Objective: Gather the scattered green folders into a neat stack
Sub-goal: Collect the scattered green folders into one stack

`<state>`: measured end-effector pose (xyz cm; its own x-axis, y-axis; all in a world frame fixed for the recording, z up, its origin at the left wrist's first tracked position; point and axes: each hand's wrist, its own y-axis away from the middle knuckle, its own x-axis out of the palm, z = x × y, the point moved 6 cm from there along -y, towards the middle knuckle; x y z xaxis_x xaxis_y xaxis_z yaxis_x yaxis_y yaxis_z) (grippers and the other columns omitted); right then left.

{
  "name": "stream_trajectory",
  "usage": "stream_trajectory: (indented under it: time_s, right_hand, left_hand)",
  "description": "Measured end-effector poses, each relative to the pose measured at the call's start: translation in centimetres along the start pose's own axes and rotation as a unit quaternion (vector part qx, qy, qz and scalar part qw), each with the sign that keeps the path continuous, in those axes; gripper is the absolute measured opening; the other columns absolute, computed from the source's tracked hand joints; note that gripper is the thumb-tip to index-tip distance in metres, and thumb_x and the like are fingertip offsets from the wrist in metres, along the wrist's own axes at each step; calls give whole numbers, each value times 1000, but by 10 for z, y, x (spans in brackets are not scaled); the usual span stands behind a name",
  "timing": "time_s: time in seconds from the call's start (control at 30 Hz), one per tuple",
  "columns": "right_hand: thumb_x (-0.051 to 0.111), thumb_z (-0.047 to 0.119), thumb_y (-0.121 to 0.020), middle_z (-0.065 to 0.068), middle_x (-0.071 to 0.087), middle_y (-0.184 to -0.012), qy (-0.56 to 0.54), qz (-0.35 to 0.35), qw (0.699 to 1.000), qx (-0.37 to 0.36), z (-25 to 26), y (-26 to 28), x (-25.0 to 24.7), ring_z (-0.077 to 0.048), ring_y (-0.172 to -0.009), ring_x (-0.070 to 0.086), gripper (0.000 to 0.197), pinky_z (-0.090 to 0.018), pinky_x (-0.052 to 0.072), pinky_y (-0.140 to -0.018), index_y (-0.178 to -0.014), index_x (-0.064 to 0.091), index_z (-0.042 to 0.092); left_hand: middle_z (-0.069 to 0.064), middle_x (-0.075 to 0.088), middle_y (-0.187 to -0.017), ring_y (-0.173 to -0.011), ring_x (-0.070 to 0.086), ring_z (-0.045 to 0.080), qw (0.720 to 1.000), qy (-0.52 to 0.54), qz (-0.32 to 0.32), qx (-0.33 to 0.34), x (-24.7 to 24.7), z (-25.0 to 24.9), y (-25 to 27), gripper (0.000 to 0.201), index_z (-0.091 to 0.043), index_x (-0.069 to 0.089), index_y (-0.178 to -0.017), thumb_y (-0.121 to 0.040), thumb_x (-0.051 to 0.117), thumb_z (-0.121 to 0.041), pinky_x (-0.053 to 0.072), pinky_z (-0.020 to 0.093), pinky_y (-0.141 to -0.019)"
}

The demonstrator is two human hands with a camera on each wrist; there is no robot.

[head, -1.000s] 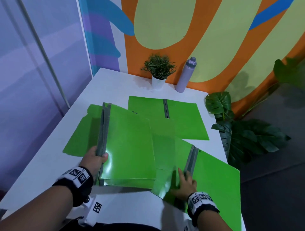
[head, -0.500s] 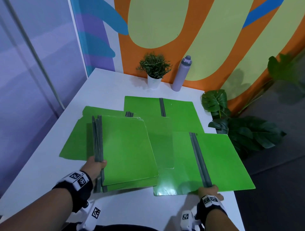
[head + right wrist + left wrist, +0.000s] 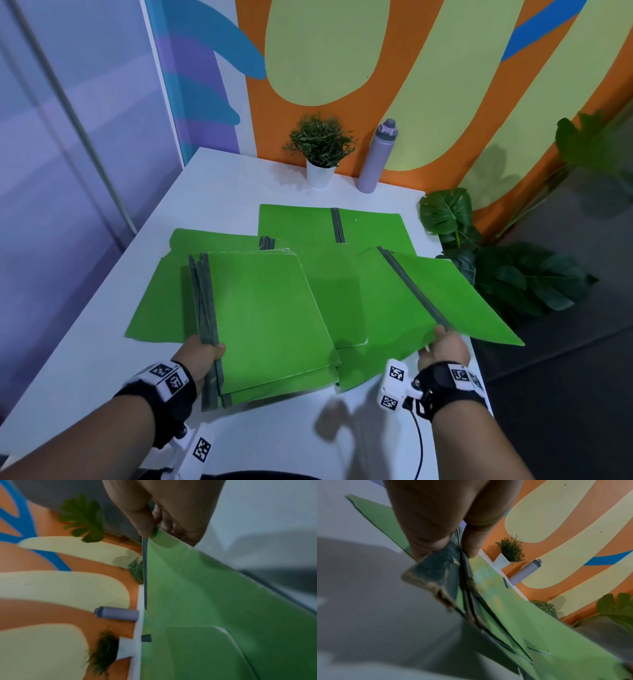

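My left hand had its grip clamped on the grey spines of a bundle of green folders, thumb on top and the fingers underneath, as the left wrist view showed plainly. The bundle sat near the front left of the white tabletop, its near edge lifted slightly, covers not quite squared up. How many folders were in that bundle I could not count for sure.

My right hand pinched the near end of the grey spine of one opened folder, thumb against one side and fingers against the other. That folder was raised off the tabletop and tilted, its right flap hanging out past the tabletop's right edge and its left flap sagging towards the bundle.

Under the bundle, another opened green folder lay flat, sticking out to the left. Farther back, one more opened green folder lay flat with its spine pointing away from me, partly covered by the others.

At the back of the tabletop stood a small potted plant in a white pot and, just beside it to the right, a lilac water bottle, both against the orange and yellow painted wall. Large leafy plants stood on the floor beyond the right edge.
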<state>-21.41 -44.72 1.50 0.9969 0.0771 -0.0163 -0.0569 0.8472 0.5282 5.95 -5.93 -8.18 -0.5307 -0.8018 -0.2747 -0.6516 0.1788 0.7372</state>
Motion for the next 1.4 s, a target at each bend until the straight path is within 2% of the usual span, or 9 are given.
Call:
stream_trajectory:
  time_s: [0.23,0.33,0.47,0.6,0.73,0.87,1.0,1.17,1.4]
  right_hand:
    - [52,-5,-87,9,58,-90,-141,-11,933,-330,110,84,44,6,-81,60,31,-13,46,-78,-114,51,12]
    - [52,-6,-88,4,57,-89,-86,89,898,-422,121,116,75,6,-78,58,27,-15,47,-76,-91,53,21]
    - [55,2,-84,5,56,-79,58,254,866,-427,60,137,123,-4,-72,51,35,-22,44,-70,-84,57,37]
    - [62,8,-83,19,63,-77,247,380,802,-390,-31,159,141,1,-76,58,39,-22,49,-71,-76,57,46]
    - [55,4,-86,17,72,-91,344,482,695,-407,-92,180,135,5,-86,64,29,-18,53,-77,-89,68,29]
    - [53,-4,-79,1,74,-101,406,540,606,-420,-114,186,126,15,-89,58,37,-9,46,-81,-101,70,21]
    - [49,6,-73,3,73,-89,468,503,525,-503,-106,177,114,-15,-83,65,31,-21,49,-72,-90,67,25]
    - [55,0,-78,-2,70,-93,443,322,693,-468,-63,120,104,-18,-83,63,30,-28,53,-76,-92,67,22]
    - [51,39,-93,-11,23,-155,357,273,893,-23,-68,54,89,-31,-139,28,71,-47,25,-113,-148,14,15]
  left_hand:
    - [19,55,-97,-97,54,37,998,67,-1,12,-2,-26,41,33,7,48,-118,-90,57,-8,41,60,-101]
    - [26,44,-137,-126,44,42,993,112,30,-8,6,-27,48,63,5,36,-135,-81,63,-12,33,59,-109]
    - [22,29,-153,-138,31,38,986,163,40,-5,14,-33,55,75,0,27,-145,-85,63,-27,27,56,-113]
    - [16,53,-124,-91,57,27,986,150,68,-5,16,-43,69,114,-20,13,-152,-64,59,-78,48,42,-79]
    - [22,17,-157,-137,34,46,996,69,54,-8,19,-45,75,138,-20,9,-152,-44,63,-88,39,58,-105]
    - [22,19,-157,-140,28,41,1000,14,-3,-10,27,-44,73,129,-9,7,-150,-56,83,-52,34,58,-109]
    - [20,21,-157,-140,28,40,999,3,-33,-12,24,-41,72,111,-11,6,-150,-70,82,-17,31,56,-110]
    - [12,16,-160,-144,21,36,999,20,-16,47,10,-53,72,106,-21,7,-150,-71,76,-5,23,60,-113]
    - [5,6,-162,-147,11,28,982,-53,99,153,10,-67,101,101,-25,0,-152,-80,69,-12,15,51,-117]
